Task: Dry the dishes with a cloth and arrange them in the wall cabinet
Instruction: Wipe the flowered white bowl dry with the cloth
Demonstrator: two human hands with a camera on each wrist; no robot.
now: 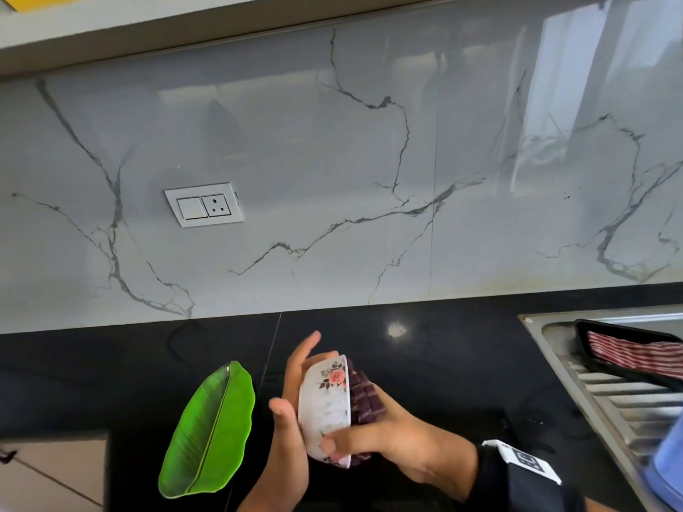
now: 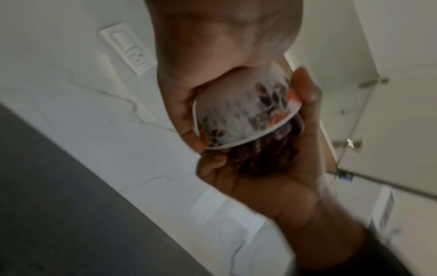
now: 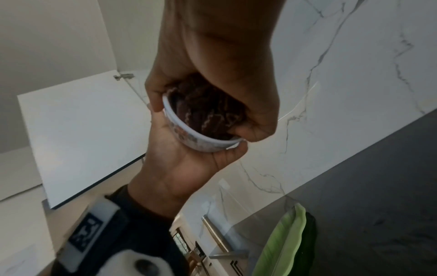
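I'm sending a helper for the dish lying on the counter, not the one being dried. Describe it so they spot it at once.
Start at the black countertop below the marble wall. Left of the left hand, which holds the floral bowl, lies the green plate flat on the counter. It alone is bright green, leaf-shaped, with a midrib line along its length.

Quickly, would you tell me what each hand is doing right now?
Left hand: cups the floral bowl from outside.
Right hand: presses the dark cloth into the bowl.

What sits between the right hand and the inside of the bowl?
A dark cloth, bunched inside the bowl under the right hand; clearest in the right wrist view.
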